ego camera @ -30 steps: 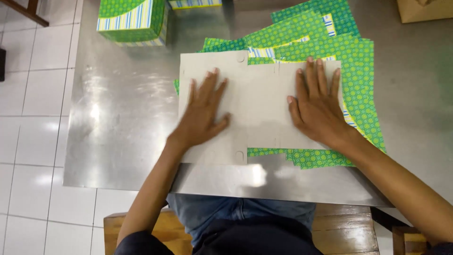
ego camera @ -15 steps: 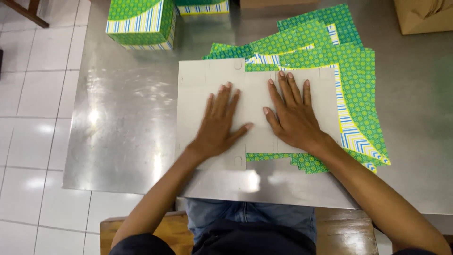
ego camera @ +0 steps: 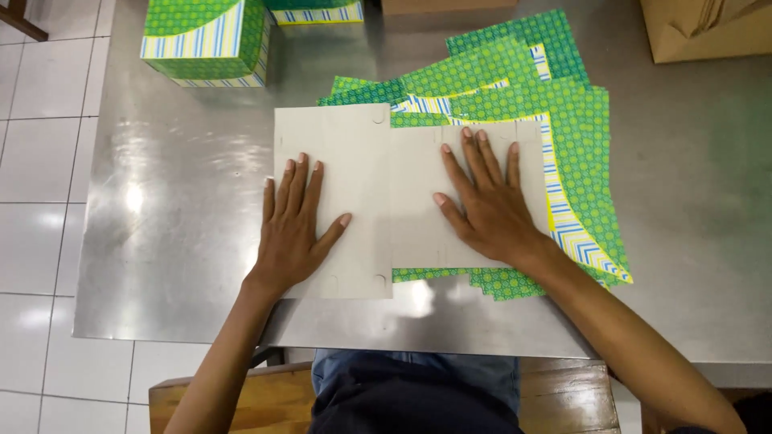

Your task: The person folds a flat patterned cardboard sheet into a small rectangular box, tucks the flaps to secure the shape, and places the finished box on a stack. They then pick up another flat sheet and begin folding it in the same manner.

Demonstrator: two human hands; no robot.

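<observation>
A flat grey-white cardboard box blank (ego camera: 362, 169) lies plain side up on the steel table (ego camera: 177, 241), folded over so its left part overlaps the right. My left hand (ego camera: 293, 225) presses flat on the left part, fingers spread. My right hand (ego camera: 482, 201) presses flat on the right part, fingers apart. Under the blank and fanning out to the right lies a stack of green patterned sheets (ego camera: 579, 161) with striped yellow and blue edges. Neither hand grips anything.
A made-up green box (ego camera: 205, 40) with a striped band stands at the table's far left, a second one (ego camera: 318, 10) beside it. A brown cardboard carton (ego camera: 704, 28) sits at the far right corner. A wooden bench (ego camera: 241, 398) is below me; white floor tiles at left.
The blank has been folded narrower; my left hand slid left onto the overlapping flap while my right hand moved left toward the centre. The view has also shifted closer.
</observation>
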